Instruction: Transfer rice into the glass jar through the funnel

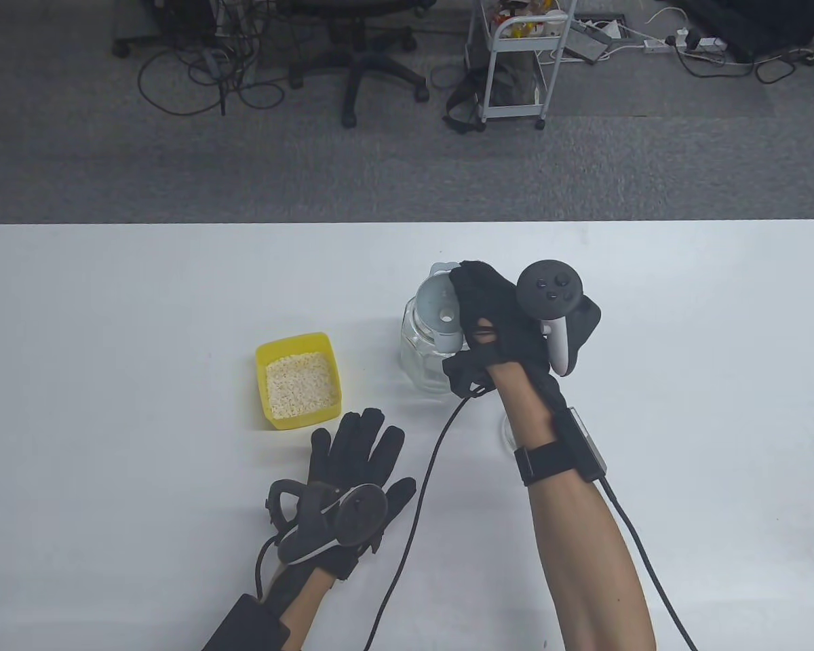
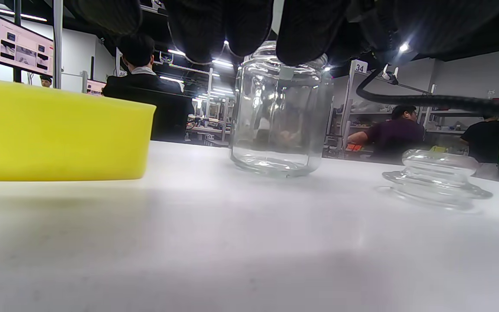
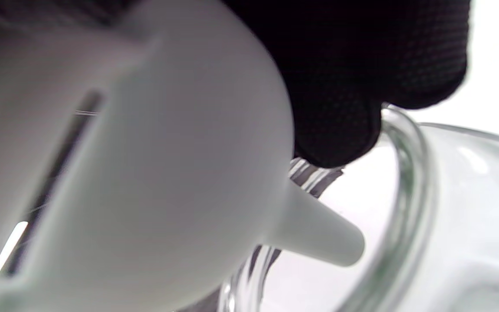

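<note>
A clear glass jar (image 1: 422,352) stands open at the table's middle; it also shows in the left wrist view (image 2: 280,112). My right hand (image 1: 495,319) grips a pale grey funnel (image 1: 439,308) over the jar mouth. In the right wrist view the funnel (image 3: 145,164) is tilted with its spout inside the jar rim (image 3: 409,173). A yellow tub of rice (image 1: 298,388) sits left of the jar, seen in the left wrist view as a yellow wall (image 2: 59,134). My left hand (image 1: 359,468) rests flat and open on the table below the tub, holding nothing.
The jar's glass lid (image 2: 438,178) lies on the table right of the jar, partly hidden under my right forearm in the table view (image 1: 509,428). A black cable (image 1: 420,495) runs across the table between my arms. The table's far edge (image 1: 407,222) is behind the jar.
</note>
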Available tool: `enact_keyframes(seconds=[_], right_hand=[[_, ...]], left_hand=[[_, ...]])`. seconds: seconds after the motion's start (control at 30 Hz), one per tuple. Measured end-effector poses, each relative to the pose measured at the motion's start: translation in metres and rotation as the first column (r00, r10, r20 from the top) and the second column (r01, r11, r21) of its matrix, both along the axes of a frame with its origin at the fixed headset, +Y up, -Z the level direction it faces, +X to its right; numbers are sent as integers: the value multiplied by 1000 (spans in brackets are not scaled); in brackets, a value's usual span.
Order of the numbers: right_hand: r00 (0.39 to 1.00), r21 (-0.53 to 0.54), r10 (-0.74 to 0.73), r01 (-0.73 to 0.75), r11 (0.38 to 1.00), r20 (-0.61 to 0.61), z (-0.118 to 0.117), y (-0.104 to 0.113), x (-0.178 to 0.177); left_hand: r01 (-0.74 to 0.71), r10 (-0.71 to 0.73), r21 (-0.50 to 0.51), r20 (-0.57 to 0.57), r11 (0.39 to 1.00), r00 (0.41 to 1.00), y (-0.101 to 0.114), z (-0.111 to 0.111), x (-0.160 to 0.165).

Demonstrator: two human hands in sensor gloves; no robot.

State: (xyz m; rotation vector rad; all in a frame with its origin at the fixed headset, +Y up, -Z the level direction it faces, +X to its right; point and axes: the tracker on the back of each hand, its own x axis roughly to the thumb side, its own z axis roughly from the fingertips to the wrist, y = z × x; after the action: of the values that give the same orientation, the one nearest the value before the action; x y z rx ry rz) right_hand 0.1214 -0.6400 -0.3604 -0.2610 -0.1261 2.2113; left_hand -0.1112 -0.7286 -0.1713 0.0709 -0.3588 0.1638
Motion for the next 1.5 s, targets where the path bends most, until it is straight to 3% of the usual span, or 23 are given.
enact_keyframes(seconds=[0.23, 0.57, 0.77, 1.5], right_hand=[[994, -49, 100, -97, 994, 48, -3, 7, -10], [977, -2, 199, -199, 980, 78, -2, 13, -12], [985, 47, 171, -172, 984, 35, -2, 11, -12], [995, -9, 82, -81, 997, 53, -5, -22, 4]], left_hand=[[-3, 3, 8, 0, 1000, 1000, 1, 0, 0], [-4, 4, 12, 5, 1000, 1000, 1, 1, 1], [-1, 1, 16, 4, 1000, 1000, 1, 2, 1], [2, -2, 13, 8, 1000, 1000, 1, 2, 2]])
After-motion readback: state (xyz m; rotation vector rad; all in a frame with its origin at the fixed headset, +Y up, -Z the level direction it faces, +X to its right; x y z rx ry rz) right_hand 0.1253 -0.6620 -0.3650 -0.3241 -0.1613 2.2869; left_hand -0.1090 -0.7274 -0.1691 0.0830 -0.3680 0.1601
